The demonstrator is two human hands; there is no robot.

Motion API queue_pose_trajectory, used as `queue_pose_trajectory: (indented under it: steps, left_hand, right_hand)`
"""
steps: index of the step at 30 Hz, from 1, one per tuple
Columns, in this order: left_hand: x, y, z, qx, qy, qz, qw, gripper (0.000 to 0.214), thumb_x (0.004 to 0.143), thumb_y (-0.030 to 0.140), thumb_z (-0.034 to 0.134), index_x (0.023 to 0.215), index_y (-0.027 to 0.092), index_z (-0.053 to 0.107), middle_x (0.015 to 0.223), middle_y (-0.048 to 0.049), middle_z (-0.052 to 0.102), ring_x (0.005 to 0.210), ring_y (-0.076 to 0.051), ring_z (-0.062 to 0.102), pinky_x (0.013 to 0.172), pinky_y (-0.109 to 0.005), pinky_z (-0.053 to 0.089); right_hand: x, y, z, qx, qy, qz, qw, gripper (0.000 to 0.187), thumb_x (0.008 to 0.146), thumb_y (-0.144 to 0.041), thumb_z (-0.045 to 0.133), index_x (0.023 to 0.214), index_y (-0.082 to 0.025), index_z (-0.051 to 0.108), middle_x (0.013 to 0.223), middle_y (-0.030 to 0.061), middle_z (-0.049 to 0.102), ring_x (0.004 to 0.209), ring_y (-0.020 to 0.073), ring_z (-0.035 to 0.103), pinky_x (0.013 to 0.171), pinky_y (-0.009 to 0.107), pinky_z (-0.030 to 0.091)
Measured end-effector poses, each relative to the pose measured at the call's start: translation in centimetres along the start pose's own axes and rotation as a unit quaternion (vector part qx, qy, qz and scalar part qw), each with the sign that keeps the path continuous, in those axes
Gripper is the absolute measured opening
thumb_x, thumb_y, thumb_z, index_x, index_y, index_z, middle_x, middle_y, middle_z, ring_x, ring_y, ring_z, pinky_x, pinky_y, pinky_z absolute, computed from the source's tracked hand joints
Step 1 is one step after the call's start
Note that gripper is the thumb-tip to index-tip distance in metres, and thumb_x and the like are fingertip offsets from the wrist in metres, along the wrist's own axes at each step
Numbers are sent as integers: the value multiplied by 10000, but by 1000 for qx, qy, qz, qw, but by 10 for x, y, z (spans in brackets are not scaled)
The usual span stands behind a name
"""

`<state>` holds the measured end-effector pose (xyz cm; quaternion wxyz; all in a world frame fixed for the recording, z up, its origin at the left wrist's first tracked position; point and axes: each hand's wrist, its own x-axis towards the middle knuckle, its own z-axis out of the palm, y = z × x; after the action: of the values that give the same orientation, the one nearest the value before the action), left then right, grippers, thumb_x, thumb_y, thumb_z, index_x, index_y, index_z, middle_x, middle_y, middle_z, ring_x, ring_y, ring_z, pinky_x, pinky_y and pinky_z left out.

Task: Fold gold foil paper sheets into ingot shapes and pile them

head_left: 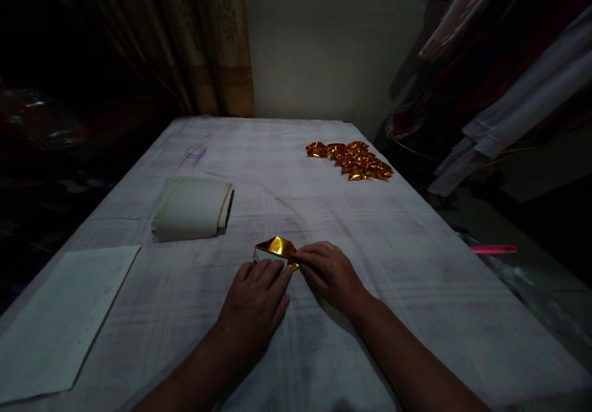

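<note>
Near the middle of the table lies a partly folded piece of gold foil paper (276, 245), its shiny side up at the far edge and a pale underside showing in front. My left hand (259, 298) rests over its near edge, fingers together and pressing down on it. At the right end of the foil paper, my right hand (327, 273) pinches the corner between thumb and fingers. The fingertips of both hands almost meet there. Parts of the near edge are hidden under my left fingers.
Several folded gold foil pieces (356, 158) sit in a cluster at the table's far right. A stack of pale paper (192, 210) lies left of centre, with a white sheet (69, 319) nearer me. Clothes (522, 97) hang beyond the right edge; a curtain (217, 48) hangs behind.
</note>
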<state>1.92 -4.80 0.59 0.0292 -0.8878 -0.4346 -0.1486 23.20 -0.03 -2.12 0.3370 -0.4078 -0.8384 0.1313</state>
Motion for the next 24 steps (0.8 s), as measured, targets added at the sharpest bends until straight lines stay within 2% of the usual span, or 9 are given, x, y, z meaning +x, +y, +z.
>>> queue_pose_trajectory:
  steps: [11,17,24]
  left_hand:
    - [1,1,1,0,-16,-10,1000,361,1004,240,451,1338,179,576,1267,-97,663,1117,-262,575,978,-454,406]
    - [1,0,0,14,-13,2,1000,359,1011,243,436,1336,189,579,1281,-105,666,1125,-264,592,982,-460,403]
    - [-2,-4,-1,16,-8,31,999,360,1044,258,385,1321,189,604,1351,-69,666,1180,-277,595,977,-465,390]
  right_hand:
    - [10,-9,4,-39,-28,71,996,74,873,-187,686,936,-223,700,982,67,701,921,240,615,804,388,464]
    - [10,-4,6,-3,-38,82,996,163,857,-107,678,955,-236,690,983,41,684,925,220,605,823,371,451]
    - [10,-1,5,7,-38,74,996,151,872,-117,677,955,-241,701,969,41,685,919,213,608,825,367,450]
